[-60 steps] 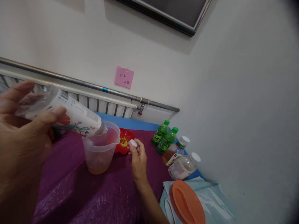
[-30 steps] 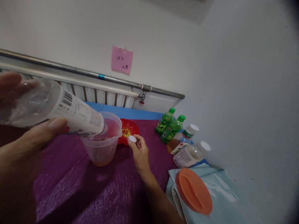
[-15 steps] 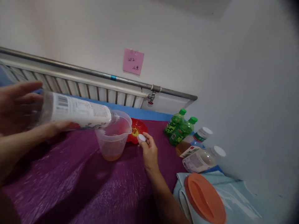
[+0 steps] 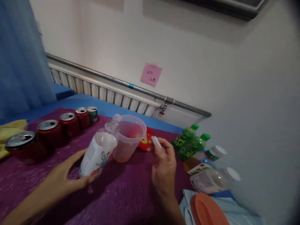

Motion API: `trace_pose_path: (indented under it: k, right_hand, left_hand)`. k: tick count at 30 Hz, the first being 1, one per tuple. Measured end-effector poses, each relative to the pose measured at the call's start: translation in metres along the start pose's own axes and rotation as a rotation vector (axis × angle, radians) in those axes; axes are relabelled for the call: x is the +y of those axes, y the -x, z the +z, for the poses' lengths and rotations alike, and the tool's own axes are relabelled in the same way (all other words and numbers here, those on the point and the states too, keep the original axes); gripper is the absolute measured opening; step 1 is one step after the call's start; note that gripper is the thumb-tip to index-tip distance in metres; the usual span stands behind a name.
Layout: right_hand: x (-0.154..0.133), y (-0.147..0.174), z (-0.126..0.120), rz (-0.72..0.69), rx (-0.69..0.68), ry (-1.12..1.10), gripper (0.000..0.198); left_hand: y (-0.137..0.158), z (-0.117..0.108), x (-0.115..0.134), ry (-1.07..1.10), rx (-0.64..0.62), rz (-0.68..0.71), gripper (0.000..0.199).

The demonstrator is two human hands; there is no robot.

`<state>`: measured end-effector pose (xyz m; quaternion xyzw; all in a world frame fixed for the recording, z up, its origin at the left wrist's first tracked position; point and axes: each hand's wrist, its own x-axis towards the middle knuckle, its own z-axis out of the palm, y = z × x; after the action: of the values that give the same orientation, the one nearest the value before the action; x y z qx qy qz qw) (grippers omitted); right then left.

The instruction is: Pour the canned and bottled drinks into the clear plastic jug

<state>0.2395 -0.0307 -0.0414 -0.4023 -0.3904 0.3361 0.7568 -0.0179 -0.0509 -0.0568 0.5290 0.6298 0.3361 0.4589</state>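
1. On the purple cloth [image 4: 122, 193] of the desk, the left hand [image 4: 64, 178] wraps the base of a clear bottle [image 4: 98, 153], which leans with its open neck toward the jug [image 4: 128, 137].
2. The bottle looks drained; its white label carries red and blue artwork, but no word on it can be read.
3. The jug stands just beside the bottle's neck, with a shallow layer of orange liquid in its bottom.
4. The right hand [image 4: 164, 165] pinches a small white cap [image 4: 156, 142] between thumb and fingertips, near the jug's spout.
5. A red dish [image 4: 146, 142] with a yellow emblem sits behind the jug.
6. A pink note [image 4: 151, 74] on the wall bears handwriting that seems to start "25 2"; the rest is too small to tell.
7. Two green bottles [image 4: 192, 140] and two white-capped ones [image 4: 211, 175] lie at the right; their labels are illegible. An orange lid [image 4: 208, 212] sits on the pale blue cloth in front of them.
8. Half a second ago the bottle lay nearly level, its mouth over the jug; it has since come down to the cloth and stands more upright.
9. The view has swung left, bringing in a row of cans [image 4: 49, 131] with pulled tabs, four red and one green, and a blue curtain [image 4: 21, 56].
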Motion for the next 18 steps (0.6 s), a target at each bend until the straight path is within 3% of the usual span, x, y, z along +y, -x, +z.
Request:
trace_pose_path:
  k: [3,8,14,18]
  right_hand:
    - [-0.016,0.019,0.019,-0.043,-0.198,0.009,0.025]
    - [-0.017,0.033,0.035,0.019,-0.388,-0.031,0.030]
    - [-0.010,0.042,0.028,0.016,-0.450,0.071,0.034]
    - [-0.010,0.048,0.027,0.009,-0.446,0.134,0.034]
  left_hand:
    - [0.008,0.008,-0.017,-0.012,-0.009,0.006,0.085]
    - [0.014,0.021,-0.033,-0.005,0.018,0.099,0.077]
    - [0.006,0.033,-0.054,-0.003,-0.037,0.172,0.075]
    - [0.012,0.044,-0.044,0.093,0.008,0.160,0.079]
